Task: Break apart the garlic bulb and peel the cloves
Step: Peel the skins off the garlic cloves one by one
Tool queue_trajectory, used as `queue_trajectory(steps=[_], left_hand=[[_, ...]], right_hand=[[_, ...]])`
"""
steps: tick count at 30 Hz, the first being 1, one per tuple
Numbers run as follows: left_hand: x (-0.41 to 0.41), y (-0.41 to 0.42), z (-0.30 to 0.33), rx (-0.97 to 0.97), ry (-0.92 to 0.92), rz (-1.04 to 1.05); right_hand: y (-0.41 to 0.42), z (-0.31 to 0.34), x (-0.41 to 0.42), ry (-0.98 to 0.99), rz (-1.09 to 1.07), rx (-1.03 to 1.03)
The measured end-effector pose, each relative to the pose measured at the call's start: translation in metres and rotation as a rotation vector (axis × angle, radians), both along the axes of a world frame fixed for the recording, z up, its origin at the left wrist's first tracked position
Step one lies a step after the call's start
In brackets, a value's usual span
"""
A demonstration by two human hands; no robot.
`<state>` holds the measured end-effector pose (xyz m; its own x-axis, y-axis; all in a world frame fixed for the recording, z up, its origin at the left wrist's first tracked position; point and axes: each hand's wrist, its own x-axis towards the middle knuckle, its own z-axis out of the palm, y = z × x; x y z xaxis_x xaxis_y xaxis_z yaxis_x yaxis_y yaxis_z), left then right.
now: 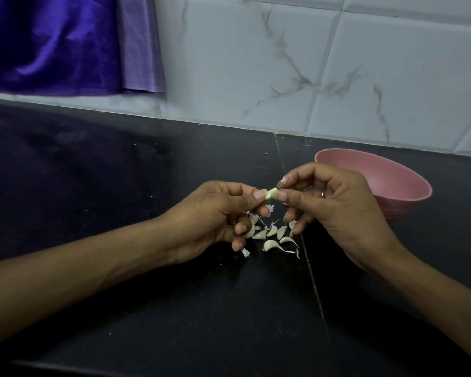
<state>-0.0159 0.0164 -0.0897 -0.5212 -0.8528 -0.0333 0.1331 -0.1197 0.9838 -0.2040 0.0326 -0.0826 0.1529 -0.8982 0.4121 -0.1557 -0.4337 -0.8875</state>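
Note:
A pale garlic clove (271, 192) is held above the black counter (120, 186) between both hands. My left hand (215, 216) pinches its left end with thumb and forefinger. My right hand (332, 205) pinches its right end with thumb and forefinger; a scrap of white skin sticks to that forefinger's tip. Below the hands lie several loose garlic cloves (271, 235) in a small heap, with thin bits of skin (245, 252) among them. A pink bowl (392, 180) stands right behind my right hand; its inside is partly hidden by the hand.
A tiled wall (310, 63) runs along the back of the counter. A purple cloth (65, 42) hangs at the upper left. A seam (313, 281) in the counter runs from the wall toward me, under the cloves.

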Motion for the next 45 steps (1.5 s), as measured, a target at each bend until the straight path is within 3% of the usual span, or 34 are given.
queue_trajectory(steps=[12, 28, 36, 40, 45], left_hand=[[0.0018, 0.0002, 0.0000, -0.001, -0.009, -0.061], [0.0002, -0.0042, 0.0022, 0.079, 0.077, 0.051], [0.0010, -0.0032, 0.0009, 0.016, 0.065, 0.096], [0.0017, -0.0004, 0.0000, -0.142, -0.042, 0.119], [0.0020, 0.0008, -0.0005, -0.175, -0.077, 0.120]], right_hand=[[0.0015, 0.0007, 0.0002, 0.100, -0.015, -0.050], [0.0089, -0.0010, 0.0062, 0.272, -0.008, -0.079], [0.0008, -0.0018, 0.0009, 0.059, -0.007, 0.034], [0.0011, -0.0015, 0.0001, 0.034, 0.014, 0.050], [0.0019, 0.0015, 0.0000, 0.055, 0.013, -0.001]])
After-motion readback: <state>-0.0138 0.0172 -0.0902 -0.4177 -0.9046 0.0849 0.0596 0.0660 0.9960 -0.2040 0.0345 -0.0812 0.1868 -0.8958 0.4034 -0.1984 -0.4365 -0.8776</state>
